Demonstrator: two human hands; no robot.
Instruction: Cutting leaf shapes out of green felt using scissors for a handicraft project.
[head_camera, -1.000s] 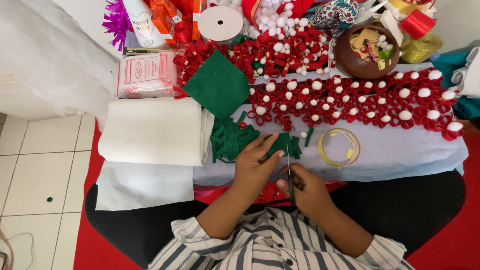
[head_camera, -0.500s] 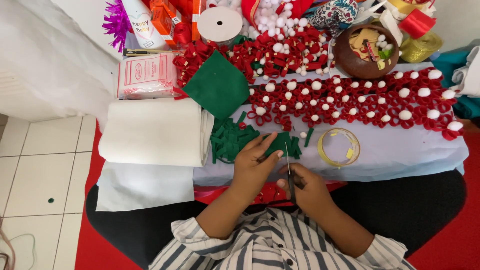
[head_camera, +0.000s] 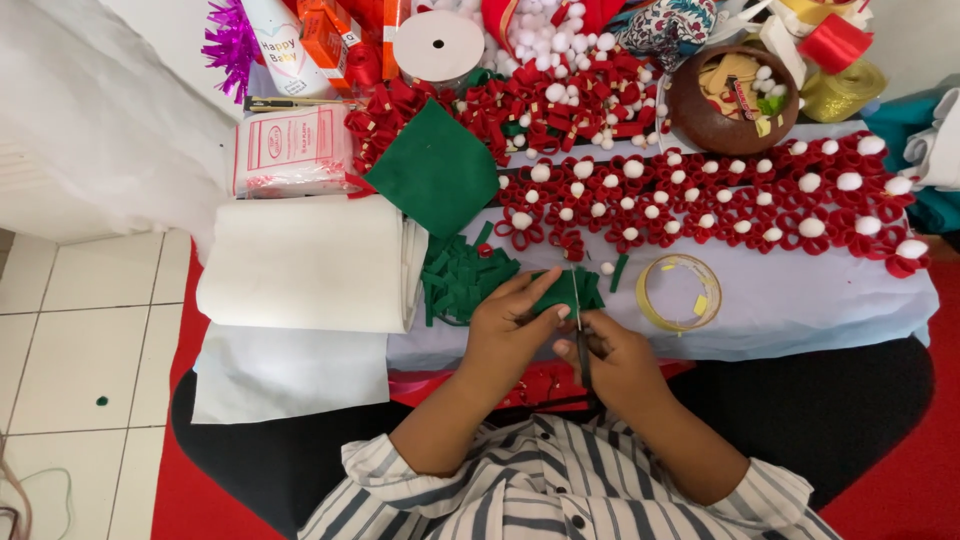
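1. The small piece of dark green felt (head_camera: 566, 292) lies just below the middle of the frame, at the near edge of the pale cloth-covered table (head_camera: 800, 310). It looks light, soft and floppy, so it is best pinched close to the cut line to keep it taut.
2. The left hand (head_camera: 505, 325) pinches the felt's left edge between thumb and fingertips, its other fingers curled over it.
3. The right hand (head_camera: 615, 355) is closed around a pair of slim metal scissors (head_camera: 580, 318); the blades point up the frame into the felt, just right of the left fingers. How far the blades stand apart I cannot tell.
4. Cut green felt strips (head_camera: 455, 280) lie to the left, and a roll of clear tape (head_camera: 680, 292) to the right.
5. Rows of red ribbon flowers with white pompom centres (head_camera: 720, 205) run across the upper right.
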